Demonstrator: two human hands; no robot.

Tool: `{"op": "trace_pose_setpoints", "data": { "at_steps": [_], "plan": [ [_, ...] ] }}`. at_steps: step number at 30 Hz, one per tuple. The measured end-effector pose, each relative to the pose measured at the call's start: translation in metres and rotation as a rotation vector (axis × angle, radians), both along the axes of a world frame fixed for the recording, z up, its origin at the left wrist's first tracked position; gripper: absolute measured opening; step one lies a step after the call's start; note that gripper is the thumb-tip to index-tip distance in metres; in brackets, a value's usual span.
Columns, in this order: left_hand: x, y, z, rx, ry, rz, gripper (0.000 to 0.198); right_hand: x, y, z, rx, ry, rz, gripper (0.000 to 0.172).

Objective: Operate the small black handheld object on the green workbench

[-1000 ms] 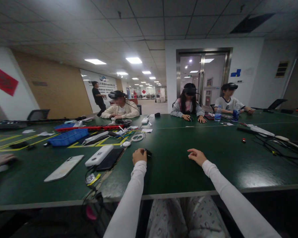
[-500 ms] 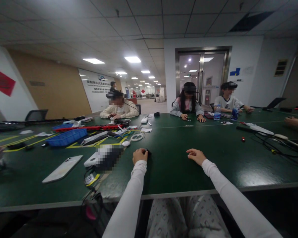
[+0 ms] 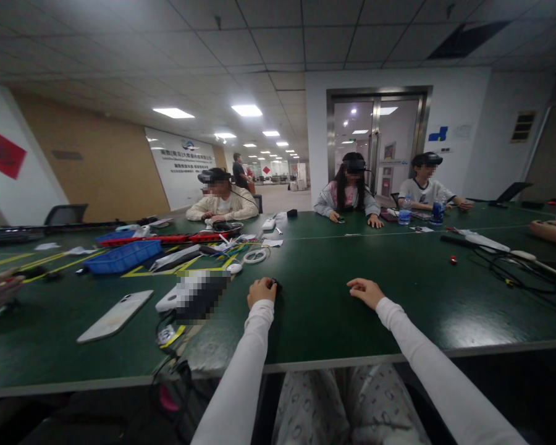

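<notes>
A wide green table (image 3: 324, 315) fills the view, a white phone (image 3: 115, 316) lying at left. The right hand (image 3: 365, 292) rests on it, loosely curled, holding nothing. Well apart, the left hand (image 3: 261, 292) is closed around a small black object (image 3: 275, 284) on the tabletop.

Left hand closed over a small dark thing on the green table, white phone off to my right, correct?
Not quite. The head view shows the white phone left of the left hand, which is closed over the small dark thing on the green table.
</notes>
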State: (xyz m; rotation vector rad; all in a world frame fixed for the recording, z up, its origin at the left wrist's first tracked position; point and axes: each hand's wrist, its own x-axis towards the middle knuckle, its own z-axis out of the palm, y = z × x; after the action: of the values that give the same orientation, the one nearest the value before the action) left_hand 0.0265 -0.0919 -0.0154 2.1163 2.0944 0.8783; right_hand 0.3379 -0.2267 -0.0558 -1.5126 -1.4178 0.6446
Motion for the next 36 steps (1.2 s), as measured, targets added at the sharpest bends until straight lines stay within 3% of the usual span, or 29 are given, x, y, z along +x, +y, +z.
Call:
{"op": "trace_pose_setpoints", "data": {
  "at_steps": [6, 14, 19, 23, 27, 31, 34, 36],
  "plan": [
    [-0.002, -0.002, 0.006, -0.010, 0.049, 0.015, 0.026, 0.001, 0.003, -0.003, 0.019, -0.022, -0.004, 0.028],
    [-0.057, 0.020, 0.009, 0.002, 0.008, 0.254, 0.030, -0.002, 0.002, 0.000, 0.040, -0.048, -0.020, 0.025],
    [-0.066, 0.020, 0.008, 0.000, 0.020, 0.255, 0.033, -0.002, 0.003, 0.000, 0.037, -0.061, -0.013, 0.025],
    [-0.030, 0.008, 0.006, -0.021, 0.058, 0.040, 0.029, -0.006, 0.005, 0.001, 0.032, -0.086, -0.007, 0.026],
    [0.039, -0.015, -0.002, -0.017, 0.006, -0.221, 0.024, -0.013, 0.004, 0.003, 0.006, -0.109, 0.076, 0.035],
    [0.107, -0.045, -0.012, -0.019, -0.056, -0.564, 0.020, -0.015, 0.004, 0.004, 0.050, -0.156, 0.096, 0.056],
    [0.131, -0.058, -0.016, 0.001, -0.102, -0.751, 0.018, -0.015, 0.005, 0.004, 0.084, -0.207, 0.111, 0.064],
    [0.135, -0.060, -0.017, 0.006, -0.151, -0.801, 0.017, -0.014, 0.006, 0.005, 0.066, -0.244, 0.114, 0.064]
  ]
}}
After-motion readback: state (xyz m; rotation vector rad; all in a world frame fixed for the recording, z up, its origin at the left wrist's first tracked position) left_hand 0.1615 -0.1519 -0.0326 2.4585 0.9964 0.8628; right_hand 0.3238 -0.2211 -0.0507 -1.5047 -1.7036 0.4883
